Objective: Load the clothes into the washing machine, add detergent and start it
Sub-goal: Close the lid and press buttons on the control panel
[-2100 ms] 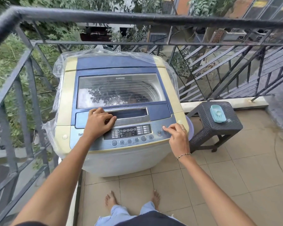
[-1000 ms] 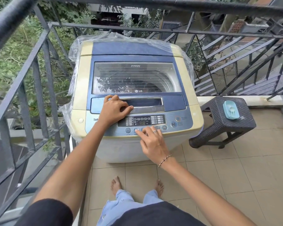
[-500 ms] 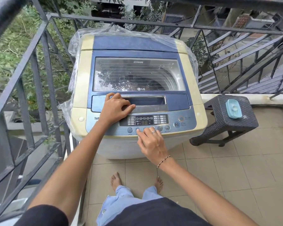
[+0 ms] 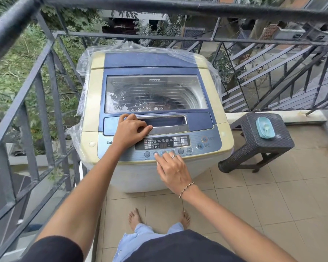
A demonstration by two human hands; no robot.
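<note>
Washing machine (image 4: 155,118) sits at the balcony railing (image 4: 45,76), lid shut, clothes dimly visible thru the glass. Right hand (image 4: 173,170) holds nothing, fingers loosely spread, index tip on a btn in the control panel's (image 4: 197,146) bottom row; left hand (image 4: 132,130) rests curled, empty, at the lid handle (image 4: 169,122). Rigid, heavy body, won't budge; btns prob need only a light fingertip press, lid lifts at that handle.

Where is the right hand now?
In the head view, the right hand is at the washer's front control panel, fingertips on the row of round buttons, just below the left hand.
</note>
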